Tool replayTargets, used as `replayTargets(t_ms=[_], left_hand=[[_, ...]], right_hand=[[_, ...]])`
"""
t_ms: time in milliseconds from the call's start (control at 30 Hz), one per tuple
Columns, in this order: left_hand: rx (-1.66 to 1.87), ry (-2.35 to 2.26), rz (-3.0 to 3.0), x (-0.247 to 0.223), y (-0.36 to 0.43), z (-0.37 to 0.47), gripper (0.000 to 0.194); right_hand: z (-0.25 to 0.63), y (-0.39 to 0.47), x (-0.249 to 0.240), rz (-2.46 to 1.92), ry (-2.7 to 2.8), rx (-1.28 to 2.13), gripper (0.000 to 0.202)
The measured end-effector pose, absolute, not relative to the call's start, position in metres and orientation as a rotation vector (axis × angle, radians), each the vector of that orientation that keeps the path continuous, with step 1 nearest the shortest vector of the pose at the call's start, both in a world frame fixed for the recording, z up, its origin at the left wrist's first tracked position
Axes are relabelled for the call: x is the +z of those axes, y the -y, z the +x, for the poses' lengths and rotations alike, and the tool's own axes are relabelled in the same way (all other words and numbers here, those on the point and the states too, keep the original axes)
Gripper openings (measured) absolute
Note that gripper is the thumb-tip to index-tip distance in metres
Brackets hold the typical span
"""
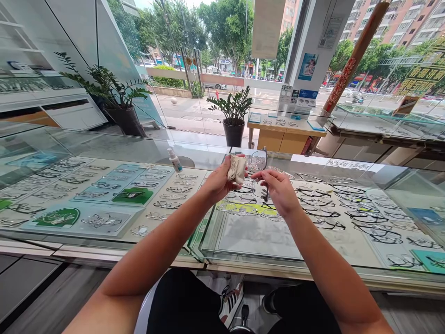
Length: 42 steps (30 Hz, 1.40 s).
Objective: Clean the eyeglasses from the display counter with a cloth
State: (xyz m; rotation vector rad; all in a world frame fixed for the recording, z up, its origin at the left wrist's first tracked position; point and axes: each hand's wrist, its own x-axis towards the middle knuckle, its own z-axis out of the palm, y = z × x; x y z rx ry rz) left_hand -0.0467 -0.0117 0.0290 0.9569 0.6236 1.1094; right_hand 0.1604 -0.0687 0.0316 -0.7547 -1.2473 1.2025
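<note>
Clock set on the hands, 12 = street side. L hand (pixel 220 180) clamped round a wadded cream cloth (pixel 238 170), thumb nr top edge. R hand (pixel 280 191), approx 3 o'clock of cloth, has fingertips pinched on eyeglasses (pixel 259 160); one lens stands up above fingers, dark temple hangs below. Lower part hard to split from frames behind. Hands apart, close; cloth & upper lens look just clear of each other. Both held over glass display case (pixel 264 269).

White spray bottle (pixel 175 161) upright on glass top, betw 9 & 10. Rows of spectacle frames (pixel 318 204) inside case, 3-4 o'clock. Potted plant (pixel 233 111) beyond, nr 12.

Risks (my judgement): R pinch looks light, so a tug from cloth cd twist glasses loose & drop them on the glass top: chipped lens or bent rim. Pressing one lens w/ other side unsupported cd strain bridge or hinge. Grit in cloth wd scratch; stray fingertips wd smudge. L hand swung wide to 9-10 cd tip bottle.
</note>
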Motion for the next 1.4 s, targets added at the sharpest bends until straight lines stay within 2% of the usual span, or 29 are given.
replayTargets(t_ms=[333, 733, 800, 900, 933, 1167, 1400], left_hand=[[1.17, -0.581, 0.852, 0.03, 0.016, -0.037, 0.046], [1.108, -0.487, 0.624, 0.035, 0.013, -0.039, 0.052], [1.102, -0.473, 0.601, 0.034, 0.014, -0.038, 0.047], [1.131, -0.483, 0.628, 0.033, 0.017, -0.037, 0.027], [1.14, -0.488, 0.644, 0.032, 0.018, -0.037, 0.027], [1.128, -0.381, 0.741, 0.04, 0.022, -0.039, 0.061], [1.157, -0.444, 0.767, 0.039, 0.026, -0.034, 0.06]], right_hand=[[0.157, 0.072, 0.033, -0.787, 1.293, 1.257, 0.022], [0.155, 0.072, 0.034, -0.822, 1.305, 1.282, 0.026], [0.155, 0.072, 0.033, -0.824, 1.306, 1.28, 0.026], [0.156, 0.071, 0.033, -0.825, 1.303, 1.273, 0.025], [0.156, 0.071, 0.032, -0.825, 1.304, 1.271, 0.025], [0.154, 0.069, 0.029, -0.856, 1.321, 1.272, 0.028], [0.151, 0.065, 0.022, -0.866, 1.342, 1.288, 0.029]])
